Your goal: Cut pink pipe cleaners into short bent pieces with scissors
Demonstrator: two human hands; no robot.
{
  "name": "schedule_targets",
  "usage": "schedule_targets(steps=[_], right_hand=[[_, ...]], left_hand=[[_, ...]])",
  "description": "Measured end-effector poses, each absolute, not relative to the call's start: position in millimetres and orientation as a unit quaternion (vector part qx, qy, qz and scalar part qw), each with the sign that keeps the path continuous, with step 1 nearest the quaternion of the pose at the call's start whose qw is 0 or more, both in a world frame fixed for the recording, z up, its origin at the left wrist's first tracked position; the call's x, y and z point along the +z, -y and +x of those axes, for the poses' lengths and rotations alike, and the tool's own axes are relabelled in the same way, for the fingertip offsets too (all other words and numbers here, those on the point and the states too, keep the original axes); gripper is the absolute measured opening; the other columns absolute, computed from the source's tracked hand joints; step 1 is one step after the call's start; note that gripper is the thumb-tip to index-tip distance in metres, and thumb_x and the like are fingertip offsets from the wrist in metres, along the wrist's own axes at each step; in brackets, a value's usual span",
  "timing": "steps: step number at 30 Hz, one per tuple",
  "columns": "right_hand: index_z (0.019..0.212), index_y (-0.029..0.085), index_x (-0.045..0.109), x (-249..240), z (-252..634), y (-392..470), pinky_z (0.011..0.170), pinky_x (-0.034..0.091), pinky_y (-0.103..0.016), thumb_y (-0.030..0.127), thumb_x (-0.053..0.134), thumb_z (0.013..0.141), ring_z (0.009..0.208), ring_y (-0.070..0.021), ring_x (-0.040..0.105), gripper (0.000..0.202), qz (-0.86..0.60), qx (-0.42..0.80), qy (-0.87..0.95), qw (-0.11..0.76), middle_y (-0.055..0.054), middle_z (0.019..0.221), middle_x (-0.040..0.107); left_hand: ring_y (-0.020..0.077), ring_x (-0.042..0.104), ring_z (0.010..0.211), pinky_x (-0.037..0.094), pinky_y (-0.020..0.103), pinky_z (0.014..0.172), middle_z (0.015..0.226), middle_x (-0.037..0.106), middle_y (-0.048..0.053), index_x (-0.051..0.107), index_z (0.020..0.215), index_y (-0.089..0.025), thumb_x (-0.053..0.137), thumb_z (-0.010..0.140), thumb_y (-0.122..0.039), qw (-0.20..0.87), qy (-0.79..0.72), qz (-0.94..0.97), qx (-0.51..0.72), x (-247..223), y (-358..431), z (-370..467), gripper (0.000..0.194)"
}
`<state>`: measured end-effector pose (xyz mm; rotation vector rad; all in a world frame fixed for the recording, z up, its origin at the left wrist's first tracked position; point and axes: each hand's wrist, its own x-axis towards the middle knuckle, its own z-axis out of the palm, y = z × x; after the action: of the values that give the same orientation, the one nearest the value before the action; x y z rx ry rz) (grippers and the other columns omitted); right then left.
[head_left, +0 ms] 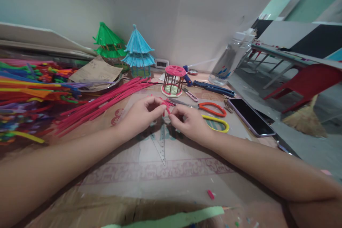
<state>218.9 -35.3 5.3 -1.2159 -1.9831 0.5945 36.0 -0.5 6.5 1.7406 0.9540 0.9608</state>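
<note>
Near the middle of the table, my left hand [143, 114] pinches a small bundle of short pink-red pieces [166, 104] between thumb and fingers. Close on its right, my right hand [189, 121] is closed on the lower end of one such piece. Just behind the hands stands a small round frame [174, 72] with a pink top, brown posts and a pale base. Long pink-red pipe cleaners [98, 108] lie to the left of my left hand. A clear triangular ruler [162, 146] lies below the hands.
Orange-handled scissors [213, 109], yellow handles [223, 124], blue pliers [213, 88] and a phone [251, 117] lie right. Behind stand a green tower [108, 41], a blue tower [138, 51] and a bottle [227, 62]. Colourful pipe cleaners [29, 89] fill the left.
</note>
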Motion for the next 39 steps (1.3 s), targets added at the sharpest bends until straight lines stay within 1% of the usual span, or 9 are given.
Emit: schedule_targets(steps=[5,10,15,20,25,30,32,36,39], right_hand=[[0.065,0.019,0.048,6.3,217.8,34.6,0.053,0.035,-0.022,0.026,0.053,0.084,0.055,-0.0097,0.045,0.021,-0.486,0.243,0.751,0.375,0.004,0.059,0.05],[0.071,0.019,0.052,2.7,217.9,32.5,0.054,0.037,-0.021,0.03,0.051,0.087,0.056,-0.0098,0.048,0.02,-0.475,0.277,0.749,0.37,0.003,0.062,0.055],[0.072,0.018,0.052,3.9,218.9,33.7,0.053,0.036,-0.021,0.026,0.053,0.085,0.055,-0.0095,0.046,0.015,-0.47,0.25,0.759,0.374,0.003,0.061,0.053],[0.066,0.019,0.047,6.2,218.5,37.2,0.053,0.035,-0.021,0.024,0.053,0.082,0.054,-0.0095,0.045,0.018,-0.475,0.226,0.759,0.383,0.004,0.058,0.05],[0.069,0.019,0.049,4.1,220.0,35.1,0.054,0.037,-0.022,0.032,0.05,0.089,0.056,-0.0104,0.048,0.024,-0.482,0.281,0.73,0.394,0.003,0.06,0.052],[0.087,0.019,0.055,1.2,221.4,30.5,0.057,0.041,-0.024,0.039,0.051,0.092,0.059,-0.0114,0.052,0.021,-0.461,0.349,0.687,0.44,0.003,0.066,0.056],[0.089,0.019,0.057,0.8,221.1,29.8,0.057,0.042,-0.024,0.038,0.053,0.091,0.06,-0.0113,0.053,0.02,-0.45,0.364,0.688,0.438,0.003,0.067,0.057],[0.084,0.018,0.059,0.8,220.3,30.1,0.056,0.042,-0.023,0.032,0.058,0.087,0.058,-0.0105,0.054,0.015,-0.448,0.361,0.708,0.409,0.003,0.066,0.058],[0.083,0.018,0.059,0.2,220.0,29.4,0.054,0.042,-0.023,0.03,0.058,0.087,0.057,-0.0102,0.054,0.013,-0.453,0.382,0.696,0.406,0.004,0.063,0.058]], left_hand=[[0.0119,0.057,0.056,0.044,0.023,0.053,0.066,0.062,-0.001,0.06,0.08,-0.017,0.06,0.085,-0.031,0.452,-0.393,0.702,0.385,7.7,3.1,36.0,0.015],[0.0116,0.056,0.058,0.044,0.023,0.056,0.067,0.061,-0.001,0.059,0.078,-0.016,0.06,0.085,-0.031,0.449,-0.387,0.702,0.395,7.3,-0.9,35.1,0.017],[0.0119,0.057,0.059,0.045,0.023,0.057,0.068,0.062,-0.001,0.059,0.08,-0.017,0.06,0.086,-0.033,0.456,-0.385,0.7,0.391,6.4,-0.7,34.7,0.018],[0.0119,0.056,0.056,0.044,0.023,0.054,0.065,0.061,-0.002,0.059,0.079,-0.017,0.061,0.085,-0.032,0.453,-0.398,0.696,0.39,7.3,3.4,35.5,0.017],[0.0118,0.056,0.058,0.045,0.024,0.058,0.065,0.061,-0.002,0.058,0.08,-0.017,0.06,0.086,-0.036,0.449,-0.392,0.691,0.409,7.7,-0.9,35.1,0.02],[0.0106,0.054,0.057,0.043,0.023,0.056,0.064,0.059,-0.003,0.058,0.074,-0.017,0.061,0.084,-0.032,0.459,-0.391,0.702,0.38,5.6,-4.2,35.5,0.019],[0.0103,0.053,0.058,0.042,0.022,0.057,0.065,0.058,-0.002,0.059,0.074,-0.017,0.061,0.083,-0.031,0.464,-0.378,0.71,0.372,4.9,-3.1,36.0,0.018],[0.0106,0.055,0.059,0.043,0.022,0.056,0.066,0.06,-0.002,0.061,0.076,-0.016,0.063,0.082,-0.031,0.474,-0.372,0.711,0.363,5.7,-0.5,36.8,0.016],[0.0108,0.056,0.059,0.044,0.022,0.056,0.066,0.061,-0.001,0.062,0.075,-0.016,0.063,0.082,-0.032,0.483,-0.364,0.711,0.359,7.2,-0.5,38.0,0.017]])
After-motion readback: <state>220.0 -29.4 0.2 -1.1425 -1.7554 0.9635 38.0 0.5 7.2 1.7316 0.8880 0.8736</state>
